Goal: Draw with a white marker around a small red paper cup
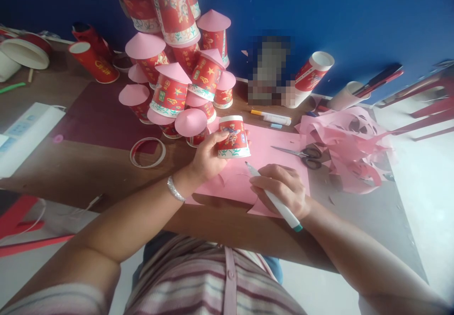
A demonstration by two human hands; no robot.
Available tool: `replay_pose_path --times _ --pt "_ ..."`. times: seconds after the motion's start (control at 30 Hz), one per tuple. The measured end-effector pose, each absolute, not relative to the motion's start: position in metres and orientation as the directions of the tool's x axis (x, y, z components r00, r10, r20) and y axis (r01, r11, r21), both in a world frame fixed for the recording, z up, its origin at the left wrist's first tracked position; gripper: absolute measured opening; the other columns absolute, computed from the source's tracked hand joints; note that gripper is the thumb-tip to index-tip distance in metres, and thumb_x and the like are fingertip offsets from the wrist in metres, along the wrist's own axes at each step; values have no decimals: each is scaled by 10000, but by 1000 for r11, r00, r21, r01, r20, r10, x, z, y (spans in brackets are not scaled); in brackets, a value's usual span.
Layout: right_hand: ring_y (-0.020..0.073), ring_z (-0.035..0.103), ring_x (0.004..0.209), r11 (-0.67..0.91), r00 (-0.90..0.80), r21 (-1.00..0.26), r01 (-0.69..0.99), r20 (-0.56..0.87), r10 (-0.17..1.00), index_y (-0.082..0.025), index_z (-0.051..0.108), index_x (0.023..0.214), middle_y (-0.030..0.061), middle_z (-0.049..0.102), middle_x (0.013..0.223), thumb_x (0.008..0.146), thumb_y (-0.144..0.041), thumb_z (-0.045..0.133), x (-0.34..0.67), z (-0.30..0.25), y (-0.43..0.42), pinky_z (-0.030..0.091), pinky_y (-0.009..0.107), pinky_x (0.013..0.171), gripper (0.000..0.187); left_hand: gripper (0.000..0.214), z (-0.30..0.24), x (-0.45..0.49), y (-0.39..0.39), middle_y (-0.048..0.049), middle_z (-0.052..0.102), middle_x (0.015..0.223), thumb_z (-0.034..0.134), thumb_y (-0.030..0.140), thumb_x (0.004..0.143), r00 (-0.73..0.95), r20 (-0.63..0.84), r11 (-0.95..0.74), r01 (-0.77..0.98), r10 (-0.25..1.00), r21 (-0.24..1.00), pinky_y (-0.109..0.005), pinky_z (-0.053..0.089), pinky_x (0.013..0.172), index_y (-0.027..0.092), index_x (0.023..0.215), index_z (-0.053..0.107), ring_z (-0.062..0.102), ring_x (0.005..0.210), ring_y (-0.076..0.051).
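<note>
My left hand [207, 156] is wrapped round a red paper cup [232, 137], held with a white end up and green marks along its lower band. Just below and right of the cup, my right hand [283, 187] grips a white marker [280, 204] with a green end cap. Its uncovered tip points up at the cup, a small gap apart. Pink paper [262, 137] lies under both hands. Right of the cup, scissors [301, 154] with dark handles rest on this paper. Left of it stand several red cups topped with pink paper cones [173, 73].
Pink paper scraps [344, 135] are heaped at the right. Behind the sheet lie markers [271, 117]; a cup holding pens [349, 92] stands by the blue wall. A cut cup ring [147, 153] lies at the left, near a white power strip [30, 135]. Stacked cups [173, 10] rise high.
</note>
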State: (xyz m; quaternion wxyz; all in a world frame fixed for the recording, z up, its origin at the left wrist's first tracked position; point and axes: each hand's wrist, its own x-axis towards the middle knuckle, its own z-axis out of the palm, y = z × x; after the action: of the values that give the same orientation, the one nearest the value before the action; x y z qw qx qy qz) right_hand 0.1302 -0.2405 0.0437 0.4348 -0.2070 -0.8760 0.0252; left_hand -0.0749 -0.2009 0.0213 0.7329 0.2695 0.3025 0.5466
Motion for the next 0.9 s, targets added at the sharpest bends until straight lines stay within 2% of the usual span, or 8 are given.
replay_pose_path --times 0.2,0.5,0.7,0.9 --pt "125 607 678 911 -529 -237 337 753 391 -188 617 1172 -5 600 846 1037 -106 593 131 44 -240 526 260 593 160 327 29 -74 -202 -129 818 1157 699 373 861 279 -176 325 -694 944 643 -594 557 1167 159 1094 783 726 1282 -384" --pt "135 617 704 901 -509 -247 357 757 410 -196 615 1211 1 630 860 1025 -107 601 132 41 -240 526 257 602 207 352 30 -73 -202 -158 819 1139 717 379 842 277 -185 329 -691 943 644 -587 551 1181 137 1090 782 715 1303 -405" --pt "143 628 715 914 -547 -241 325 741 390 -178 616 1191 19 630 885 1076 -212 583 134 42 -239 537 269 628 124 345 30 -73 -203 -135 818 1154 711 388 846 282 -183 330 -673 942 661 -572 581 1148 171 1104 781 721 1287 -394" --pt "154 632 709 916 -537 -228 332 752 382 -164 618 1208 24 649 849 1093 -242 559 134 42 -238 554 278 604 151 286 24 -74 -202 -105 800 1060 747 384 816 227 -207 306 -662 952 684 -567 586 1119 194 1028 772 731 1195 -369"
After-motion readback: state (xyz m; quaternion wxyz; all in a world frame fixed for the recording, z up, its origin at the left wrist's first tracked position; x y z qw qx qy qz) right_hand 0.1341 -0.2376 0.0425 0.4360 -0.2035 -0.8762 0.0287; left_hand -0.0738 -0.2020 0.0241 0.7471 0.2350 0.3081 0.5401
